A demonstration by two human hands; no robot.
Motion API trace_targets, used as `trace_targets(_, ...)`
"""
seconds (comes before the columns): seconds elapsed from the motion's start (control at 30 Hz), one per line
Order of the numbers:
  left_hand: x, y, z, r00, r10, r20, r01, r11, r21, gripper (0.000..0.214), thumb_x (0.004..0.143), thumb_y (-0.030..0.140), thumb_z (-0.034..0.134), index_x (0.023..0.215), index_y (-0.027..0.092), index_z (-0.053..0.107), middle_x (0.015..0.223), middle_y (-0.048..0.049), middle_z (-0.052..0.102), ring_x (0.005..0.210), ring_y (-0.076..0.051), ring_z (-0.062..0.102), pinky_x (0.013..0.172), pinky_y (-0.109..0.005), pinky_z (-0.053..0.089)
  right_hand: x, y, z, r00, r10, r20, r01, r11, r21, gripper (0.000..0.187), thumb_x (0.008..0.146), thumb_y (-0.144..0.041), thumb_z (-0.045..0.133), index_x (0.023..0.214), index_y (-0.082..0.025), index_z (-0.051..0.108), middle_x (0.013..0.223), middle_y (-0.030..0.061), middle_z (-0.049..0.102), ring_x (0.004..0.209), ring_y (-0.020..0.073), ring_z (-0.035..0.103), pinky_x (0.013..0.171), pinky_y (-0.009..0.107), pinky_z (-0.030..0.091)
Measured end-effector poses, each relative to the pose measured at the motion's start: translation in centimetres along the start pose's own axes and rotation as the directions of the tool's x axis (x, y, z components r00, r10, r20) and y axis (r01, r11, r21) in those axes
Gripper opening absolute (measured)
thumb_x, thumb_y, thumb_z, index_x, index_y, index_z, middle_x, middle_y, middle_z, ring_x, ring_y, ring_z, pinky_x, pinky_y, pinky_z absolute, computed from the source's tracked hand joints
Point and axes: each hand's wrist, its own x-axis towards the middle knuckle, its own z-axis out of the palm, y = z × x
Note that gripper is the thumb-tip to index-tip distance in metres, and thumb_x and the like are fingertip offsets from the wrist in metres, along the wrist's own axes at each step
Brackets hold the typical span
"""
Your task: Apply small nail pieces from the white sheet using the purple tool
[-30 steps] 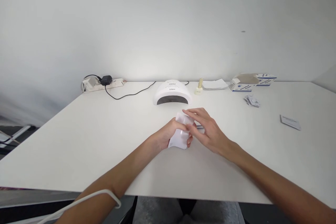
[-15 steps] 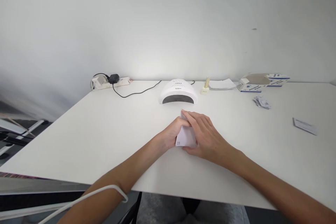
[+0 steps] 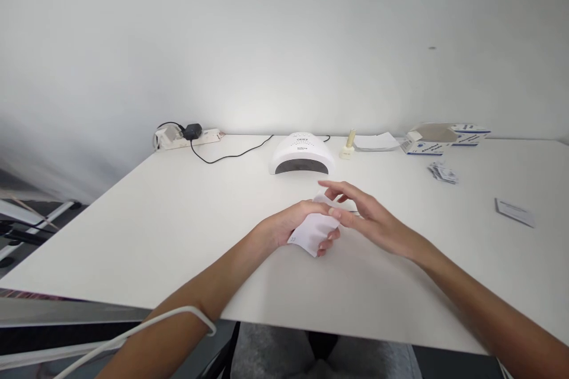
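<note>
White packet [image 3: 313, 231] sits in the middle of the white table [image 3: 178, 219], near its front edge, pinched in my left hand [image 3: 293, 226]. My left fingers curl under it and the thumb lies on top, so the grip is closed on the packet; its lower corner points down toward the tabletop. My right hand [image 3: 368, 219] hovers just right of it with the fingers stretched out, loosely spread and holding nothing, the fingertips reaching over the packet's far edge.

From the head camera, a white nail lamp [image 3: 301, 155] stands straight beyond my hands, its dark opening facing me. A black cable [image 3: 222, 159] runs from it leftward to a power strip [image 3: 186, 136] at the far left edge. To the right of the lamp stand a small pale bottle [image 3: 348, 147] and some paper sheets [image 3: 376, 142], then an open blue-and-white box [image 3: 438, 137]. A few loose sachets [image 3: 442, 173] lie in front of the box, and a flat card [image 3: 514, 212] lies well apart at the far right. A white cord [image 3: 178, 318] loops over my left forearm. Nothing stands between my hands and the lamp.

Half a second ago my right hand lay closed over the packet, covering most of it. Now it has lifted off and opened, and the packet shows more and sits tilted.
</note>
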Motion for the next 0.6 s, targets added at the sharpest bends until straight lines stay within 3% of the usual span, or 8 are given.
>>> trace_targets(0.07, 0.0, 0.2, 0.0, 0.996, -0.051, 0.067, 0.048, 0.998, 0.042, 0.038, 0.08, 0.048, 0.061, 0.092, 0.013, 0.066, 0.066, -0.0067, 0.061, 0.054, -0.017, 0.055, 0.052, -0.032, 0.044, 0.3, 0.0, -1.0, 0.999, 0.035, 0.041, -0.041, 0.987, 0.154, 0.039, 0.092, -0.048, 0.05, 0.122, -0.026, 0.064, 0.104, 0.0075, 0.065, 0.082, 0.0198, 0.063, 0.066, 0.034, 0.054)
trace_targets(0.17, 0.2, 0.2, -0.2, 0.981, -0.107, 0.159, 0.092, 0.991, 0.099, 0.062, 0.083, 0.067, 0.047, 0.1, 0.01, 0.066, 0.068, -0.0101, 0.065, 0.056, -0.02, 0.058, 0.052, -0.034, 0.046, 0.6, 0.1, -1.5, 0.985, 0.079, 0.151, -0.123, 0.943, 0.31, 0.034, 0.088, -0.049, 0.058, 0.107, -0.022, 0.069, 0.084, 0.004, 0.067, 0.064, 0.0157, 0.06, 0.058, 0.031, 0.051)
trace_targets(0.37, 0.5, 0.2, -1.0, 0.967, -0.083, 0.241, 0.053, 0.99, 0.129, 0.074, 0.086, 0.073, 0.034, 0.111, 0.008, 0.061, 0.087, -0.0177, 0.071, 0.071, -0.026, 0.068, 0.066, -0.04, 0.052, 0.7, 0.1, -1.8, 0.978, 0.158, 0.138, -0.193, 0.937, 0.293, 0.024, 0.077, -0.043, 0.072, 0.078, -0.019, 0.069, 0.072, 0.0025, 0.064, 0.064, 0.0152, 0.057, 0.06, 0.03, 0.048)
trace_targets(0.5, -0.2, 1.1, -1.3, 0.978, 0.139, 0.153, -0.152, 0.985, 0.08, 0.066, 0.088, 0.063, 0.041, 0.117, 0.007, 0.058, 0.101, -0.0223, 0.07, 0.085, -0.033, 0.07, 0.076, -0.046, 0.052, 1.0, 0.9, -2.6, 0.961, 0.27, -0.058, -0.234, 0.907, 0.35, 0.026, 0.072, -0.042, 0.077, 0.074, -0.018, 0.068, 0.072, 0.0032, 0.064, 0.065, 0.0151, 0.056, 0.059, 0.029, 0.044)
trace_targets(0.53, -0.3, 1.3, -1.3, 0.97, 0.226, 0.093, -0.233, 0.969, 0.079, 0.06, 0.089, 0.058, 0.045, 0.117, 0.007, 0.058, 0.101, -0.0216, 0.07, 0.085, -0.032, 0.07, 0.076, -0.046, 0.052, 1.2, 1.3, -2.7, 0.946, 0.301, -0.12, -0.236, 0.892, 0.385, 0.027, 0.07, -0.042, 0.078, 0.073, -0.018, 0.067, 0.071, 0.003, 0.063, 0.063, 0.0143, 0.054, 0.058, 0.029, 0.043)
trace_targets(0.6, -0.5, 1.5, -1.4, 0.912, 0.406, -0.052, -0.398, 0.909, 0.123, 0.045, 0.088, 0.046, 0.054, 0.11, 0.007, 0.061, 0.093, -0.0181, 0.07, 0.08, -0.028, 0.07, 0.073, -0.041, 0.053, 1.4, 2.1, -2.8, 0.915, 0.353, -0.197, -0.229, 0.854, 0.467, 0.029, 0.068, -0.042, 0.08, 0.074, -0.017, 0.066, 0.073, 0.0038, 0.063, 0.063, 0.014, 0.053, 0.057, 0.029, 0.042)
